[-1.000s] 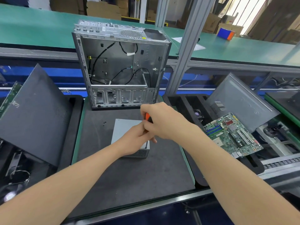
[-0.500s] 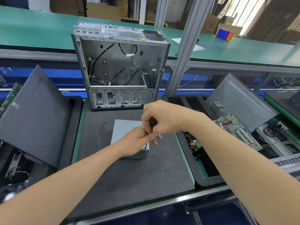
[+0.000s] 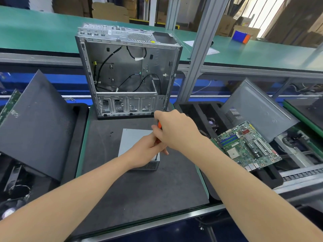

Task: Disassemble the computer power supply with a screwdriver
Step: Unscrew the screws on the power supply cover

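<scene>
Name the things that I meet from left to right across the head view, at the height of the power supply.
dark side panel → grey power supply → green motherboard

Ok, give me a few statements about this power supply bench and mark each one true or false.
1. The right hand grips the screwdriver. True.
2. The power supply sits inside the computer case. False: it lies on the dark mat in front of the case.
3. A motherboard lies right of the mat. True.
4. The left hand hangs off the bench. False: it steadies the screwdriver's shaft over the power supply.
</scene>
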Available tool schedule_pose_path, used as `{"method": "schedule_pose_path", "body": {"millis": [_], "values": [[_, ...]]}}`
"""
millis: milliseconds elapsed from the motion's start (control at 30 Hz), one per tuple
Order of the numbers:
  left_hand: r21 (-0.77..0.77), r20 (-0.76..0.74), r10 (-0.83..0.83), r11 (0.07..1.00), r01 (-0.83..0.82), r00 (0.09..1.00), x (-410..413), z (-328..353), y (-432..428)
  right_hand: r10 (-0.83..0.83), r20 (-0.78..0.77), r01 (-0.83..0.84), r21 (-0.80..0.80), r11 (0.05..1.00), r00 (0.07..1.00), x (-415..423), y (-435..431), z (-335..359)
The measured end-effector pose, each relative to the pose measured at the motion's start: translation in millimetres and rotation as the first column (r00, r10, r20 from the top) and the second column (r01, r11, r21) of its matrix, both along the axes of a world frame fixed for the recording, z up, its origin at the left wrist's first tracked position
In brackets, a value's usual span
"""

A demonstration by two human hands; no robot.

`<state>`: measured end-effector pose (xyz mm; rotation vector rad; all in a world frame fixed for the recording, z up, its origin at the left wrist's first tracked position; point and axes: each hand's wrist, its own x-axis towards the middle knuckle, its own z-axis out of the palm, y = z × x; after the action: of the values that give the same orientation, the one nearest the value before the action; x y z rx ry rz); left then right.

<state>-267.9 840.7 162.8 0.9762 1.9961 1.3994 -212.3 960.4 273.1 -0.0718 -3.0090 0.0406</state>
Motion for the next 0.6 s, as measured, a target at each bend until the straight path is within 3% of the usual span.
{"method": "schedule_pose_path", "body": {"millis": [367, 600], "values": [[0.019, -0.023, -0.025, 0.999, 0.025, 0.999, -5, -1, -2, 0.337, 0.288, -0.292, -0.189, 0.938, 0.896, -7, 17, 29], [-0.011, -0.04, -0.055, 0.998, 0.054, 0.998, -3, 3, -3, 0.377, 0.337, -0.309, -0.238, 0.921, 0.863, -8, 22, 34]]}}
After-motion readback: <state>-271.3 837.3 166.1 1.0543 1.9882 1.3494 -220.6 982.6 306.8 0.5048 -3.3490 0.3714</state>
